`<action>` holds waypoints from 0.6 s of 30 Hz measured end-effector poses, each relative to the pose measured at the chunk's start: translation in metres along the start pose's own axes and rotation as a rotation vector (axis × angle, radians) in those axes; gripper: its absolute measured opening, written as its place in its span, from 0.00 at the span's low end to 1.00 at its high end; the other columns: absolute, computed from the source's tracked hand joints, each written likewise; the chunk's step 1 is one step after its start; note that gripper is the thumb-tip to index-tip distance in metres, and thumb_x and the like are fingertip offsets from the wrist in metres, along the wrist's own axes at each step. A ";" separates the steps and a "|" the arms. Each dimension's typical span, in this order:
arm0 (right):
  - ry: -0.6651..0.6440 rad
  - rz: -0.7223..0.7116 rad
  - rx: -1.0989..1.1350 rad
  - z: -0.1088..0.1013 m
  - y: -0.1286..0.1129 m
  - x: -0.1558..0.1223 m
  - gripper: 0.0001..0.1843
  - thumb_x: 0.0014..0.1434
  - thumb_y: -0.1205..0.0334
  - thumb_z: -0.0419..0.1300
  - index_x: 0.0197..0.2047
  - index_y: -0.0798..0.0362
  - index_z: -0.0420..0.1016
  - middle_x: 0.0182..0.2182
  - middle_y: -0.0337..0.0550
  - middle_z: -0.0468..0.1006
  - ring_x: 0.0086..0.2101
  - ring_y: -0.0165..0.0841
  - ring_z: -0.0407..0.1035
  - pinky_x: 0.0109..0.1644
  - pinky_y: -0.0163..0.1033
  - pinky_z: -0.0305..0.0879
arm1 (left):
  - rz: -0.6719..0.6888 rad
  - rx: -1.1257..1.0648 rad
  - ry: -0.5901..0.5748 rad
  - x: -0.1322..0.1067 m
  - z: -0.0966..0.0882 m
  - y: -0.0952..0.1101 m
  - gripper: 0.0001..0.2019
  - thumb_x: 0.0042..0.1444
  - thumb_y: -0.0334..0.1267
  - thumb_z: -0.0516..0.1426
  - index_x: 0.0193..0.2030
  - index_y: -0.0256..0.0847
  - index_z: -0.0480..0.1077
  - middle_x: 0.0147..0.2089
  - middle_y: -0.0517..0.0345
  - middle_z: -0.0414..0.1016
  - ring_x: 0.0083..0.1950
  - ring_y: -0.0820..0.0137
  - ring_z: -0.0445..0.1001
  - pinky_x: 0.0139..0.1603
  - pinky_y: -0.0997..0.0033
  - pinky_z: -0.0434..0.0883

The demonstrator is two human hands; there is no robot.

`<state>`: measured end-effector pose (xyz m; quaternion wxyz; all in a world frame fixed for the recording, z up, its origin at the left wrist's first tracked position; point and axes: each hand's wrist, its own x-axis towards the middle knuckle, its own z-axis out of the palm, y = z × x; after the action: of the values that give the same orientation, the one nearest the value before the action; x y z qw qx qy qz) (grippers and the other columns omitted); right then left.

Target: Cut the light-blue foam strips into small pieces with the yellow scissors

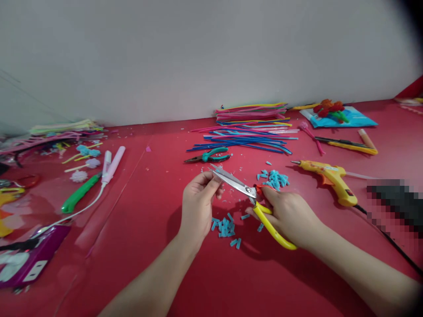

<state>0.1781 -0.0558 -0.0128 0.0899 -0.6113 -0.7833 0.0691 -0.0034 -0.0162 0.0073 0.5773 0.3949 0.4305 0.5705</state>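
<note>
My right hand (291,213) is closed around the handles of a pair of scissors (234,181) with yellow and orange grips. The blades point left and reach my left hand (200,202). Its thumb and fingers pinch a small light-blue piece (217,171) at the blades, mostly hidden by them and the fingertips. Below the scissors lies a loose pile of short light-blue pieces (224,228) with straight ends. Beyond my right hand is a second pile of light-blue pieces (276,179), which look tapered.
Teal-handled pliers (213,155) lie ahead, before bundles of coloured pipe cleaners (244,143). A yellow glue gun (325,176) rests on the right, its cord running off. On the left are a green-handled tool (81,193), a pink corded tool (114,165) and a purple box (42,255).
</note>
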 end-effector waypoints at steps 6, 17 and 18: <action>0.017 0.000 -0.033 0.000 0.001 -0.001 0.20 0.53 0.42 0.43 0.26 0.51 0.57 0.15 0.38 0.66 0.17 0.28 0.59 0.22 0.34 0.37 | 0.004 0.013 -0.007 0.000 -0.001 0.000 0.03 0.45 0.34 0.58 0.26 0.36 0.69 0.23 0.62 0.64 0.23 0.80 0.61 0.23 0.79 0.59; 0.029 0.031 -0.029 -0.005 0.005 0.000 0.20 0.52 0.42 0.45 0.25 0.51 0.57 0.15 0.37 0.64 0.17 0.28 0.56 0.22 0.33 0.39 | 0.025 0.042 -0.061 0.001 -0.004 0.001 0.04 0.47 0.34 0.57 0.29 0.36 0.69 0.23 0.61 0.62 0.24 0.80 0.60 0.24 0.80 0.59; 0.034 0.036 -0.023 -0.005 0.006 0.000 0.19 0.51 0.42 0.45 0.25 0.51 0.58 0.15 0.36 0.63 0.17 0.28 0.56 0.22 0.33 0.40 | 0.026 0.041 -0.063 0.001 -0.004 0.001 0.04 0.47 0.34 0.57 0.29 0.36 0.69 0.23 0.62 0.63 0.24 0.80 0.60 0.24 0.80 0.59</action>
<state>0.1844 -0.0540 -0.0089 0.0948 -0.6272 -0.7714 0.0510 -0.0076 -0.0153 0.0071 0.5750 0.4300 0.4185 0.5561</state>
